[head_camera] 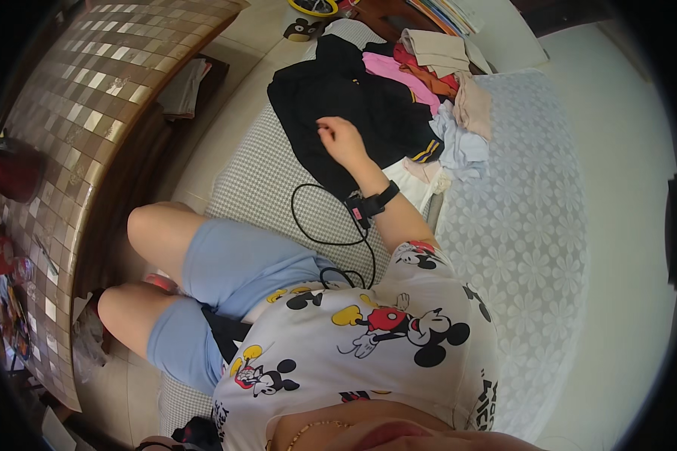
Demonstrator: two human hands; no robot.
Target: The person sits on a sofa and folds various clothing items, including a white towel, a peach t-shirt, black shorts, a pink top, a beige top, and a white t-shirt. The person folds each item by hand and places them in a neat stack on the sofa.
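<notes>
My right hand is over a black garment laid out on the checked seat cover. Its fingers are loosely bent, with a gap between them, and no gripped cloth shows. Whether the palm touches the fabric is hard to tell. Yellow and blue stripes mark one edge of the garment. A black strap with a small device circles my right wrist, and a black cable loops from it toward my waist. My left hand is out of view; a sliver of skin with a black band shows at the bottom edge.
Beside the black garment lie pink cloth, red cloth, beige folded cloth and pale blue cloth. A tile-patterned table borders my knees. White floral lace covers the backrest. A yellow-rimmed bin stands beyond.
</notes>
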